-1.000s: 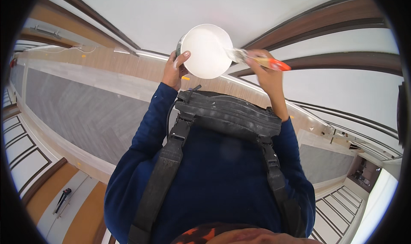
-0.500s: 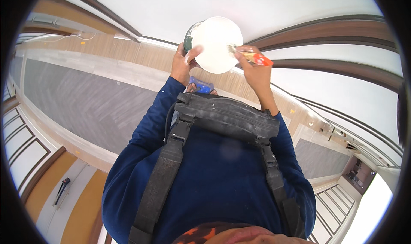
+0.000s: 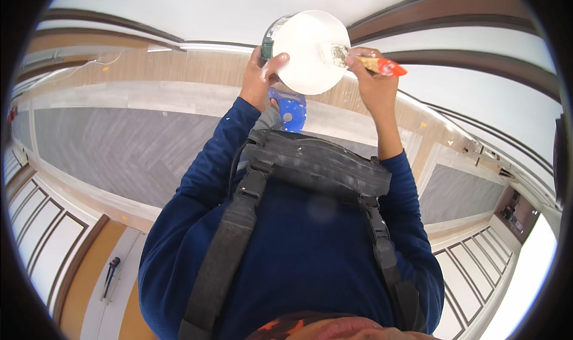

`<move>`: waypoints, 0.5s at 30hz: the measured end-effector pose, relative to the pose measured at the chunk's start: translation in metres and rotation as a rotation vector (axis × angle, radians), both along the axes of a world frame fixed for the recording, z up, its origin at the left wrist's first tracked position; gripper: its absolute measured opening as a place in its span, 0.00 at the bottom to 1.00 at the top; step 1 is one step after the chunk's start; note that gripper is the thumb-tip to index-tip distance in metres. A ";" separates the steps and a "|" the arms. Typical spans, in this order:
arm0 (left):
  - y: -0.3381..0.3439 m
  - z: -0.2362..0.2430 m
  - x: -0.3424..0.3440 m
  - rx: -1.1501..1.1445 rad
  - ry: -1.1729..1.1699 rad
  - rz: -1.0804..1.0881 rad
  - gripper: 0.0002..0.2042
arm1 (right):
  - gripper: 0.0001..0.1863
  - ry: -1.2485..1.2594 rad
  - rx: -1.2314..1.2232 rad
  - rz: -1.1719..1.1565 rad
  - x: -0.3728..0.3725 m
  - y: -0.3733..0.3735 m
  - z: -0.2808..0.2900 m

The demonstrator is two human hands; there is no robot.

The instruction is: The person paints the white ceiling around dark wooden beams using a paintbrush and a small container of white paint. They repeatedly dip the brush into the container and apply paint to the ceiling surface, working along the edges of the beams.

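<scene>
My left hand (image 3: 259, 77) grips the side of a round tub (image 3: 303, 36) of white paint, thumb over the rim. My right hand (image 3: 373, 86) is closed on a paintbrush (image 3: 388, 67) with a wooden, red-tipped handle. Its paint-coated bristles rest at the right inner side of the tub, in or just over the paint. A black bag (image 3: 316, 161) is strapped across my dark blue chest. Below the tub, a foot in a blue piece of footwear (image 3: 289, 113) shows, partly hidden by my arm and bag.
A white wall (image 3: 233, 9) with dark brown trim (image 3: 453, 62) stands ahead. The floor has pale planks and a grey herringbone band (image 3: 113, 137). Cabinet doors (image 3: 83, 304) with a dark tool on the handle lie at lower left; framed panels (image 3: 471, 277) are at lower right.
The tub and both hands have moved up and to the right. The brush now sits further inside the rim, and the blue footwear has come into view below.
</scene>
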State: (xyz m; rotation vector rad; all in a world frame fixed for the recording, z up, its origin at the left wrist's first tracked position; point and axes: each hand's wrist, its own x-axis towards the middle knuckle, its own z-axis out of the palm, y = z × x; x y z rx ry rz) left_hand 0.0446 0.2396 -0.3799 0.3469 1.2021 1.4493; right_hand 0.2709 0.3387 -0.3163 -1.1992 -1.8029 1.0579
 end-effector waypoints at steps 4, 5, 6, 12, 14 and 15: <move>0.006 -0.058 -0.003 0.018 -0.040 -0.005 0.38 | 0.11 0.301 -0.231 -0.143 0.007 0.000 -0.029; 0.007 -0.073 -0.004 0.032 -0.026 -0.028 0.39 | 0.13 0.406 -0.294 -0.201 0.009 -0.001 -0.040; 0.006 -0.090 -0.003 0.039 -0.016 -0.048 0.39 | 0.14 0.483 -0.354 -0.234 0.015 -0.004 -0.057; -0.008 -0.168 0.013 0.121 0.023 -0.260 0.38 | 0.18 0.835 -0.469 -0.361 0.051 -0.063 -0.181; -0.028 -0.207 0.017 0.107 0.019 -0.287 0.38 | 0.17 0.909 -0.515 -0.393 0.055 -0.085 -0.234; -0.036 -0.231 0.016 0.102 0.023 -0.298 0.38 | 0.17 0.934 -0.509 -0.425 0.052 -0.095 -0.262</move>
